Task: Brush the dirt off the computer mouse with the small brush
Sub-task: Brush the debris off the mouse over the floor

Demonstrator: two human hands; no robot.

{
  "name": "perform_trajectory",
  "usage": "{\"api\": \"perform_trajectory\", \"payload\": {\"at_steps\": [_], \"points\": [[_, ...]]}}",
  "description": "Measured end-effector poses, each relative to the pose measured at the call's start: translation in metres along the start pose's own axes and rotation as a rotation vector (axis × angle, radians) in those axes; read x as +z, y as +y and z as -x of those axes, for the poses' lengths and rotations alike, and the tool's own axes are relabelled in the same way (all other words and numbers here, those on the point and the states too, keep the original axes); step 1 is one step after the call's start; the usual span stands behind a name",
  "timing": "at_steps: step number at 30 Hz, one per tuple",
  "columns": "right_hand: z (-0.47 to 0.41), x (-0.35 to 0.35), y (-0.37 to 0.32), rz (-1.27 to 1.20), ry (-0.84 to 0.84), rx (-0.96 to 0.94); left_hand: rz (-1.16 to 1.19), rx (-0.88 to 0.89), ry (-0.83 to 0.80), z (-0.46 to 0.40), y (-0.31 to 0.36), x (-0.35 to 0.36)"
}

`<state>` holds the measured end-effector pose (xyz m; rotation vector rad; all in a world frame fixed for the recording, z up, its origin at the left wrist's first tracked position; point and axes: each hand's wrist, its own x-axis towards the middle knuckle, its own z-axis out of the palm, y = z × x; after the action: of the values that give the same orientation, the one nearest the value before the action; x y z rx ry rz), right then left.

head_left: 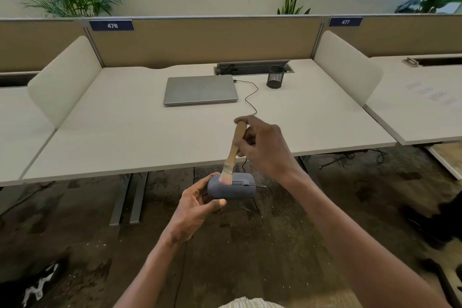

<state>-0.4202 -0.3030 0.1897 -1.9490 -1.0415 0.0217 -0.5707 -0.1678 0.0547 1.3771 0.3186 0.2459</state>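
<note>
A grey computer mouse [236, 189] is held in the air in front of the desk edge, above the floor. My left hand [197, 205] grips it from the left and below, thumb along its near side. My right hand [265, 147] holds the wooden handle of a small brush [233, 151]. The brush points down and its pale bristles touch the top left of the mouse. The mouse's thin black cable [251, 97] runs up over the desk to the laptop.
A shut silver laptop [200, 89] lies on the white desk [125, 137], with a black mesh pen cup [275, 76] to its right. White side dividers stand at both desk ends. Desk legs stand on the dark floor below.
</note>
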Motion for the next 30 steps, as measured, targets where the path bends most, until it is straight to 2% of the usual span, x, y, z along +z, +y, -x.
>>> {"api": "perform_trajectory", "payload": {"at_steps": [2,5,7,10,18,22,25,30], "points": [[0.005,0.004,-0.002,0.053,-0.039,-0.04,0.003,0.006,0.009,-0.001,0.001,0.0],[0.008,0.002,0.0,0.126,0.002,-0.073,0.031,0.001,0.012,0.0,0.001,-0.001],[0.009,0.0,-0.001,0.114,0.041,-0.1,0.035,-0.002,0.026,0.001,0.001,-0.002],[0.013,0.001,-0.001,0.051,-0.002,-0.141,0.032,0.006,0.03,0.0,0.0,-0.003],[0.018,-0.003,0.003,0.145,0.003,-0.188,0.002,0.027,0.031,0.0,-0.002,-0.003],[0.017,0.0,0.003,0.127,-0.063,-0.182,0.001,0.03,0.034,-0.002,-0.002,-0.003],[0.017,0.001,0.003,0.052,-0.031,-0.149,0.001,0.024,0.04,-0.002,-0.002,-0.003],[0.019,-0.002,0.007,0.136,-0.011,-0.167,0.008,0.021,0.04,-0.005,-0.003,-0.006]]}}
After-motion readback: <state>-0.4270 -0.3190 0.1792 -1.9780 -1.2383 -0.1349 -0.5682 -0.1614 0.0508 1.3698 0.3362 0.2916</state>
